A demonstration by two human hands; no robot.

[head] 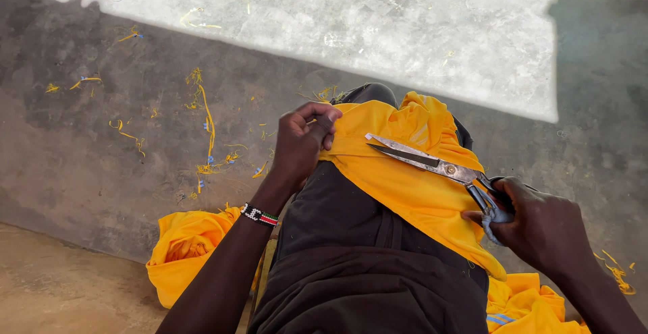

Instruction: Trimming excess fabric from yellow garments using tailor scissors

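A yellow garment point(412, 192) lies draped over my lap and knee, across dark trousers point(351, 253). My left hand point(302, 144) pinches the garment's upper left edge near the knee. My right hand point(536, 223) grips the handles of large metal scissors point(425, 160). The blades are slightly apart and rest flat on the cloth, pointing left toward my left hand. A beaded bracelet point(259, 215) circles my left wrist.
More yellow cloth is bunched on the floor at the lower left point(182, 253) and at the lower right point(530, 307). Yellow thread scraps point(206, 115) litter the grey concrete floor. A bright sunlit patch point(378, 30) crosses the floor ahead.
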